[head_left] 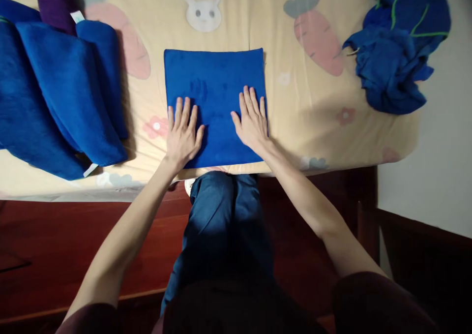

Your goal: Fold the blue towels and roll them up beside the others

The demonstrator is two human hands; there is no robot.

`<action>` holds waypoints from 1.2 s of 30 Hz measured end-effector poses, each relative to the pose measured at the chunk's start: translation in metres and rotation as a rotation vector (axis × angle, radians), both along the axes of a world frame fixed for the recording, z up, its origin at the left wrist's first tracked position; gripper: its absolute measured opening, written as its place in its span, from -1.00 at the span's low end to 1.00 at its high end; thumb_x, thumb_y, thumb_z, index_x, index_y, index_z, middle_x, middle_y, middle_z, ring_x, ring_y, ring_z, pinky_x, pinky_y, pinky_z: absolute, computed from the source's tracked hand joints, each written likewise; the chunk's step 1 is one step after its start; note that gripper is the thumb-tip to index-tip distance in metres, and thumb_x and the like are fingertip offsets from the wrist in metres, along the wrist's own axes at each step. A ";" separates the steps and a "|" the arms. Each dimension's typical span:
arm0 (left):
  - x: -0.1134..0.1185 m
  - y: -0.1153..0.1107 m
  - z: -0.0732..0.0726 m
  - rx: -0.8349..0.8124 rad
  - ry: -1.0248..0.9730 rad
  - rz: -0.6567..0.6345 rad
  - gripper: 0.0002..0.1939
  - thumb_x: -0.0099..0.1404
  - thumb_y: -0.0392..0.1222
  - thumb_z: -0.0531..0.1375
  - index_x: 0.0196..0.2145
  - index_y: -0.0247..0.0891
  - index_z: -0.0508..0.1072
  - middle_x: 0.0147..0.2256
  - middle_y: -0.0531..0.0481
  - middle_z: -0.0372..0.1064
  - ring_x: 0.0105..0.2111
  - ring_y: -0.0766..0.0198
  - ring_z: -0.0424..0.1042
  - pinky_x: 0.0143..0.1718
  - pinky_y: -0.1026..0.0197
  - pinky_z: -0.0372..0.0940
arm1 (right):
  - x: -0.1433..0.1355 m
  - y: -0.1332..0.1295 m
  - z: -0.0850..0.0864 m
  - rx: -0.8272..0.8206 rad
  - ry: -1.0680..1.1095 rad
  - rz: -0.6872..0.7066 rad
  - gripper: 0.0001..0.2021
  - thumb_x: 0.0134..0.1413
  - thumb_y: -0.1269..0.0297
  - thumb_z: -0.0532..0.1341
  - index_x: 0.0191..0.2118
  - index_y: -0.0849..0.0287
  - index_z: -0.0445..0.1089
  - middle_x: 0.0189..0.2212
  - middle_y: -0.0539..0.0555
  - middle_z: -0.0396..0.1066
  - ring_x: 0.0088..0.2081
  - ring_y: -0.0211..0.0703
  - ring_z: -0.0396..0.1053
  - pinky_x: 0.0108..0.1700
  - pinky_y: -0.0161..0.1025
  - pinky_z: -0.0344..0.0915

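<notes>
On the carrot-print sheet (258, 9), resting the left hand (181, 139) and the right hand (253, 122) palm-down (spread, with thumbs angled inward) on a flat blue cloth (217, 103).

The square cloth (217, 73) lies on the bed (254, 9) under both grips: the left grip (183, 130) rests on it by its left edge, the right grip (252, 117) by its right edge, with much of it between and ahead of them. Well left of the left grip, the fabric pile (59, 73) lies on the bed, the roll (55, 2) at its far end. Well right of the right grip and farther ahead sits the cloth heap (394, 73). Behind the grips, past the bed's near edge, are the person's legs (217, 211).
</notes>
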State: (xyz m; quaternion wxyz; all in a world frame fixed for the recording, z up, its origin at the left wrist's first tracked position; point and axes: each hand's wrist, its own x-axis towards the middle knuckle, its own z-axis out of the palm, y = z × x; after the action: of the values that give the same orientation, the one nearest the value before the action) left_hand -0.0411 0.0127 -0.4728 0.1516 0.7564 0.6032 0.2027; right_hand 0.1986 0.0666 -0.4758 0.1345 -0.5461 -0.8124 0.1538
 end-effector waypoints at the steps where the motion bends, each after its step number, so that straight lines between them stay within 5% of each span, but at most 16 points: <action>1: 0.004 -0.004 0.002 0.000 0.003 -0.045 -0.29 0.54 0.13 -0.06 0.50 -0.25 0.08 0.52 -0.17 -0.16 0.53 -0.07 -0.24 0.53 -0.26 -0.33 | -0.005 -0.008 0.003 0.002 -0.005 0.030 -0.29 0.46 0.16 0.00 0.57 0.29 -0.20 0.56 0.23 -0.21 0.57 0.24 -0.30 0.54 0.40 -0.36; 4: 0.011 -0.021 0.001 -0.007 0.005 -0.176 -0.32 0.55 0.09 -0.06 0.50 -0.23 0.07 0.52 -0.15 -0.15 0.53 -0.02 -0.20 0.53 -0.22 -0.27 | -0.009 -0.041 0.006 -0.022 -0.021 0.151 -0.28 0.45 0.16 0.03 0.58 0.23 -0.21 0.56 0.18 -0.19 0.57 0.17 -0.27 0.56 0.32 -0.34; 7: -0.002 -0.039 -0.005 -0.024 0.008 -0.223 -0.33 0.55 0.08 -0.04 0.51 -0.18 0.06 0.52 -0.13 -0.15 0.53 -0.01 -0.17 0.53 -0.22 -0.24 | 0.015 -0.067 0.003 -0.043 -0.036 0.148 -0.28 0.46 0.13 0.02 0.58 0.19 -0.20 0.55 0.17 -0.16 0.56 0.14 -0.21 0.57 0.28 -0.28; 15: -0.062 -0.071 -0.012 -0.079 -0.025 -0.401 -0.30 0.47 0.19 0.13 0.45 -0.06 0.19 0.47 -0.08 0.05 0.49 -0.01 -0.01 0.52 -0.27 -0.14 | 0.096 -0.078 -0.001 -0.047 0.025 0.183 -0.31 0.45 0.10 0.06 0.57 0.05 -0.11 0.53 0.07 -0.07 0.54 0.13 -0.10 0.55 0.30 -0.13; 22: -0.073 -0.097 -0.022 -0.009 -0.177 -0.231 -0.51 0.38 0.03 0.24 0.22 -0.09 0.45 0.27 -0.09 0.41 0.34 0.00 0.31 0.44 -0.30 0.10 | 0.113 -0.092 -0.008 0.021 0.180 0.350 -0.33 0.22 -0.05 0.33 0.40 -0.05 0.29 0.33 0.09 0.37 0.38 0.20 0.28 0.43 0.35 0.18; 27: -0.074 -0.095 -0.027 -0.004 -0.217 -0.186 -0.60 0.32 -0.10 0.21 0.10 -0.07 0.52 0.18 -0.02 0.49 0.29 0.02 0.37 0.43 -0.32 0.13 | 0.111 -0.093 -0.011 0.045 0.223 0.280 -0.43 0.14 0.20 0.32 0.29 0.00 0.42 0.19 0.12 0.52 0.22 0.18 0.49 0.30 0.28 0.36; 36: -0.073 -0.094 -0.025 0.021 -0.287 -0.070 -0.66 0.36 -0.09 0.12 0.00 -0.08 0.59 0.08 -0.08 0.55 0.21 -0.02 0.44 0.35 -0.30 0.25 | 0.111 -0.090 -0.019 0.042 0.246 0.127 -0.52 0.06 0.49 0.15 0.05 0.01 0.58 0.07 0.04 0.60 0.18 0.10 0.52 0.21 0.25 0.43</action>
State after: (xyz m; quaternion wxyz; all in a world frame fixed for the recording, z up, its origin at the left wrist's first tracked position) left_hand -0.1139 -0.0813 -0.4975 0.2353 0.7418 0.5466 0.3093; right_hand 0.3095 -0.0235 -0.4943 0.2344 -0.4678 -0.8257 0.2109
